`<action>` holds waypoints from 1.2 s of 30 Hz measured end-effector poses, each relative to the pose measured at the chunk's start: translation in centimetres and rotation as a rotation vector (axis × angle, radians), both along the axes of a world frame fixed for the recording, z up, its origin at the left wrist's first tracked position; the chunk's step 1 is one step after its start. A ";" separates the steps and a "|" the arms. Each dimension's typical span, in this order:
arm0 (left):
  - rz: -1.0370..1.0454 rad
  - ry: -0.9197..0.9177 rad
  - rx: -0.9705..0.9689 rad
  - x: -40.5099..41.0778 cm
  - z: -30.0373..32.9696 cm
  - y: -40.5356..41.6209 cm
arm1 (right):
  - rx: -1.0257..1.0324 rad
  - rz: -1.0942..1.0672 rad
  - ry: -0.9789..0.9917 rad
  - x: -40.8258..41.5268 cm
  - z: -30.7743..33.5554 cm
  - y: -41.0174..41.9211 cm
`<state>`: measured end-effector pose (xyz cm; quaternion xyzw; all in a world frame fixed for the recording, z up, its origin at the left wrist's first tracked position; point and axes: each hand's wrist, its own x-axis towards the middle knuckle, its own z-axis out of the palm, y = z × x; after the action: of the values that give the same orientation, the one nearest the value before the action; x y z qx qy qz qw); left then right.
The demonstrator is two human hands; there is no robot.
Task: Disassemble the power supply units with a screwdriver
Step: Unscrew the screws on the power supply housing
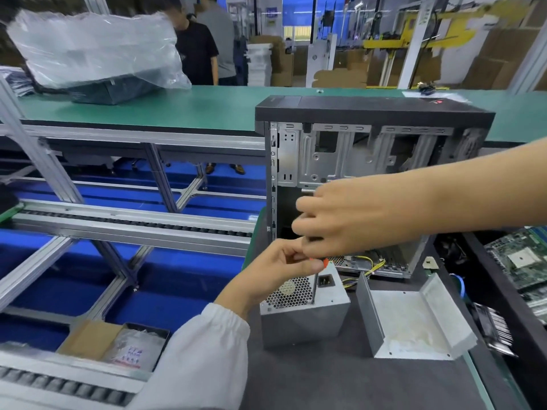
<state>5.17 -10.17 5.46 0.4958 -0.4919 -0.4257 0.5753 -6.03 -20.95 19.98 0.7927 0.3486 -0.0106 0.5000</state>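
Observation:
A grey power supply unit [305, 315] with a honeycomb vent stands on the dark mat, yellow wires [365, 269] trailing behind it. Its bent metal cover [414, 321] lies open to its right. A screwdriver [315, 288] with a red collar points its thin shaft down against the unit's vent face. My left hand [266, 273] pinches it near the collar. My right hand [355, 220] reaches across from the right, fingers curled over the dark handle top, touching my left fingertips. The handle is mostly hidden.
An open black PC case [355, 161] stands right behind the unit. Circuit boards [521, 261] lie in a tray at the right. A cardboard box with bagged parts [118, 344] and conveyor rails [133, 226] are on the left. People stand beyond the green bench [177, 108].

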 end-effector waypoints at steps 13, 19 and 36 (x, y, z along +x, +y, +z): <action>-0.022 -0.085 -0.036 -0.2 0.4 -0.8 | -0.024 -0.130 0.090 -0.7 0.5 0.0; 0.070 -0.222 -0.084 -1.1 1.0 -1.6 | 0.477 -1.119 0.290 0.9 1.7 0.4; 0.070 -0.173 -0.043 -0.8 0.4 -1.1 | 0.632 -1.379 0.385 2.4 2.9 1.4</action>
<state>4.40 -11.28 5.84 0.5352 -0.5312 -0.3501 0.5557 -3.63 -19.57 22.88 0.9192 -0.1555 -0.3563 0.0620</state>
